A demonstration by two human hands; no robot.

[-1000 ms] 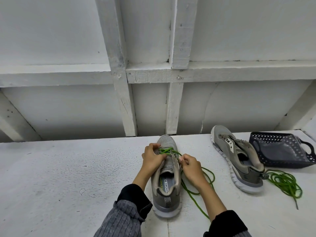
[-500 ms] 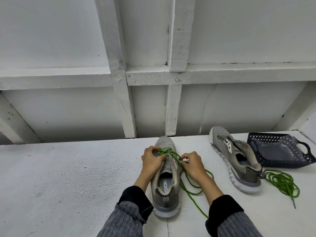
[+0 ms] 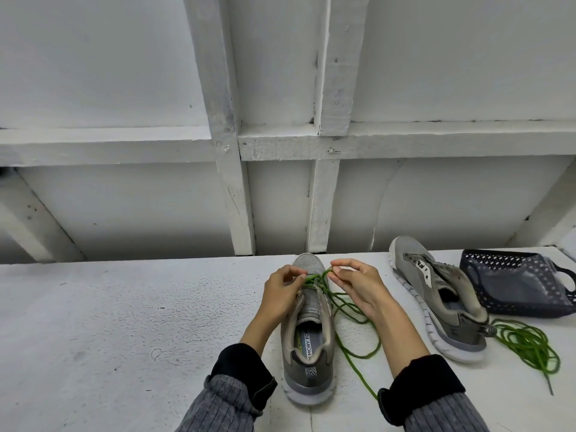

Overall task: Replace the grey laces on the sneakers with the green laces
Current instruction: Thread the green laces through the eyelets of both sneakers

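Right hand [image 3: 355,283] has come up off the near sneaker [image 3: 308,332] since half a second ago. It now sits above and just right of the toe, thumb and forefinger pinched on the green lace [image 3: 349,310] and pulling it out of a front eyelet. Left hand [image 3: 280,289] stays on the sneaker's left edge, with its fingertips pinched on the lace where it crosses the bottom eyelets. So both grips are closed on lace, and neither is wide.

My read: one pass at the toe end is threaded and I'm drawing slack through. Only the lowest eyelets carry green and the upper rows are bare, so this shoe is at an early stage. Slack trails right of the sneaker across the bench [image 3: 124,322] and loops back toward my right sleeve.

The second sneaker [image 3: 436,300] is further right of the near sneaker. It lies tilted on its side with no lace I can see in it. The spare green lace [image 3: 526,344] is piled at its heel and looks untouched.

Containers: there's one dark perforated basket [image 3: 486,260] just beyond the second sneaker, tipped on its side. Something grey sits inside. It could be the old grey laces, but I can't tell through the mesh.
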